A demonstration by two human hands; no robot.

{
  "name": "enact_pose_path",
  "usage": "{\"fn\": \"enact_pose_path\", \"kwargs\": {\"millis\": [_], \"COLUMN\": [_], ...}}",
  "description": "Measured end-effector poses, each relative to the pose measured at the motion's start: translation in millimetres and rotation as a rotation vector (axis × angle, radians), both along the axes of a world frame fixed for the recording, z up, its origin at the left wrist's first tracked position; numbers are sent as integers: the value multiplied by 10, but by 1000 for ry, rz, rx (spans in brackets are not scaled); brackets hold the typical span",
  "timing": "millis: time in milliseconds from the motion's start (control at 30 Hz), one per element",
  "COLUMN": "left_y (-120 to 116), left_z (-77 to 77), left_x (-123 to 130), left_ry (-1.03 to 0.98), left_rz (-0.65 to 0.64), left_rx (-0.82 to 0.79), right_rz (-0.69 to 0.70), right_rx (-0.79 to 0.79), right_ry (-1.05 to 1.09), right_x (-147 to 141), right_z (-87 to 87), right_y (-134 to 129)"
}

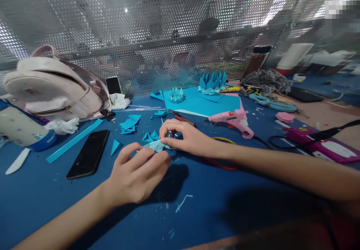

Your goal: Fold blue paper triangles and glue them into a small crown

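Note:
A light-blue folded paper piece (pixel 154 145) is held low over the blue table between both hands. My left hand (pixel 140 172) closes on its near left side, the fingertips partly hidden behind the knuckles. Thumb and forefinger of my right hand (pixel 185 135) pinch its right end. Small folded blue triangles (pixel 146 136) lie just beyond the piece, and another triangle (pixel 115 147) rests left of my left hand. Farther back are a stack of folded blue pieces (pixel 129 124) and a red-and-black tool (pixel 182 118).
A pink glue gun (pixel 232 120) lies at right, its cord running toward a magenta box (pixel 320 143). Folded paper crowns (pixel 213 82) stand on blue sheets (pixel 194 105). A black phone (pixel 88 154), blue strip (pixel 74 140) and pale backpack (pixel 56 87) are at left.

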State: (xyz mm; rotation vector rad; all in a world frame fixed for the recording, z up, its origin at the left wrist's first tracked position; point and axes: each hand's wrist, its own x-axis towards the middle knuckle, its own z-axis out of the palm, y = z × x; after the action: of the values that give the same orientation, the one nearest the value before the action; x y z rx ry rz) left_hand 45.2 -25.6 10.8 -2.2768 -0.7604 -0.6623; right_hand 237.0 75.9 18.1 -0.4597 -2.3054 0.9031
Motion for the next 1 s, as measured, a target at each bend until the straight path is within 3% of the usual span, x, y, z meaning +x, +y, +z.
{"fn": "enact_pose_path", "kwargs": {"millis": [200,267,433,500,567,633,700,767,867,933,1000], "left_y": [-97,-135,-194,-204,-224,-260,-299,-319,-281,-208,-114], "left_z": [-89,-97,-19,0,-12,-42,-59,-37,61,125,170], "left_x": [16,66,295,396,484,551,580,549,354,133,-117], "left_ry": [-230,-385,-1006,-1196,-1330,-1383,-1330,-1197,-888,-462,-99], "left_rz": [-183,-211,-218,-344,-552,-748,-859,-824,-527,-290,-97], "left_rx": [-368,-588,-1286,-1575,-1883,-2145,-2293,-2318,-2179,-1838,-1277], "right_rz": [-26,-30,-27,-18,-11,-5,-1,-2,-22,-35,-36], "right_rx": [23,5,-44,-47,-48,-48,-51,-59,-71,-83,-99], "right_ry": [4,2,3,11,20,28,35,37,25,7,0], "right_x": [6,6,12,17,20,21,23,26,36,44,51], "right_z": [7,8,8,2,-7,-15,-17,-10,16,36,51], "right_y": [57,64,71,77,83,88,89,87,85,91,107]}}
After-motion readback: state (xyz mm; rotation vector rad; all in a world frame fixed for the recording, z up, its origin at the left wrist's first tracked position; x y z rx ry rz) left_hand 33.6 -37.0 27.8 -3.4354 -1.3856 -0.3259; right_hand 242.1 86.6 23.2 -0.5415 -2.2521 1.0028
